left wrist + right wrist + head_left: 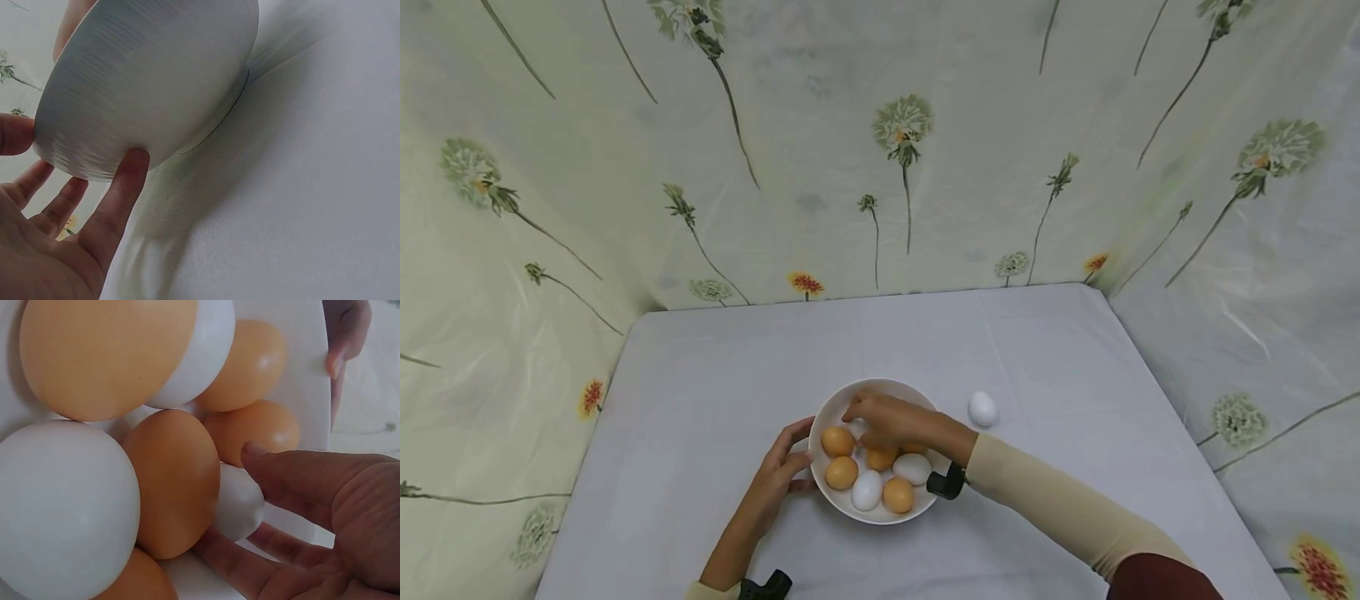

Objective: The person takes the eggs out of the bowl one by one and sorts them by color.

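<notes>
A white bowl (880,518) holds several brown and white eggs. My left hand (778,471) holds the bowl at its left side, its fingers spread along the rim and outer wall. In the left wrist view one fingertip presses the outside of the bowl (156,81). My right hand (891,421) reaches down into the bowl. Its thumb and fingers close around a white egg (240,503), seen in the right wrist view. Beside that egg lie a brown egg (175,487) and another brown egg (259,431). A large white egg (69,512) is nearer the camera.
A single white egg (982,409) lies on the white tablecloth (715,375), to the right of the bowl. Curtains with a dandelion print (820,167) hang behind the table and along both sides. A dark wrist camera (946,481) overlaps the bowl's right edge.
</notes>
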Demonstrator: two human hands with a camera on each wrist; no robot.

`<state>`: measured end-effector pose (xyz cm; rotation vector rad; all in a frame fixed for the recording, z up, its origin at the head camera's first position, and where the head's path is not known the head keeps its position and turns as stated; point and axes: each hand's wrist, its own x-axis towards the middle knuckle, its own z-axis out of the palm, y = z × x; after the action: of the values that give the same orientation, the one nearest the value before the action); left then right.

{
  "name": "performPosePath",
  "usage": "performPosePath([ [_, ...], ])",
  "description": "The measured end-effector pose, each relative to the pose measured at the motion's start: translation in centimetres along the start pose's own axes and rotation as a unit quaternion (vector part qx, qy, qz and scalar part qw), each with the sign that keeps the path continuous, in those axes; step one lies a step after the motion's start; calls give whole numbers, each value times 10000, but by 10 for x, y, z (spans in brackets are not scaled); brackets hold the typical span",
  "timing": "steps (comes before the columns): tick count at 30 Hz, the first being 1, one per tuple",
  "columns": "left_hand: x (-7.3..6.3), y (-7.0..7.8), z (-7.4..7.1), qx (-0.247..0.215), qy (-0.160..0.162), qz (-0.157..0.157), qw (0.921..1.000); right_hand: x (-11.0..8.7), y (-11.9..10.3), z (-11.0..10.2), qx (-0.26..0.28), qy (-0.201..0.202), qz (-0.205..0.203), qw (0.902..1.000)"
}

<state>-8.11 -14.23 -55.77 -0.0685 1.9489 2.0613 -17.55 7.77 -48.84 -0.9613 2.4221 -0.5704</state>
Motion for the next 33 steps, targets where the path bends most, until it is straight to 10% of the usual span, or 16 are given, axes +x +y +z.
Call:
performPosePath([
  [33,0,-1,0,-68,-102,77,9999,-1,0,8,-21,-221,-201,9996],
])
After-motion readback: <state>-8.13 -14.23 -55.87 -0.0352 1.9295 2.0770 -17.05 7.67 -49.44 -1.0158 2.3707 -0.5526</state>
